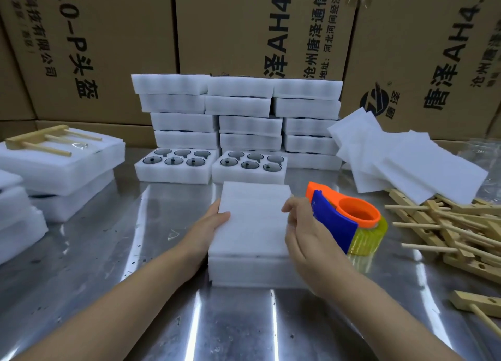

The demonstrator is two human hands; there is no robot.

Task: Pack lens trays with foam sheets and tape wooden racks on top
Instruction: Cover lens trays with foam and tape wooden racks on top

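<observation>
Since the foam sheet [253,219] lying on the tray [244,272] mid-tabletop [130,252] looks featherlight, soft and easily creased, I'd take it by its side edges and press gently; any lenses beneath would be fragile. The left hand [210,223] lies flat along its left edge, thumb on top; the right hand [306,230] hovers at the right edge, fingers loosely curled, apparently holding nothing, the tape dispenser [349,219] just beside it.

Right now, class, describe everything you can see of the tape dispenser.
The tape dispenser lies on the steel table, right of the foam-covered tray. Orange plastic body, open round core, blue curved cover on its left, yellowish translucent tape roll beneath. The right hand overlaps its left edge; contact unclear.
</observation>
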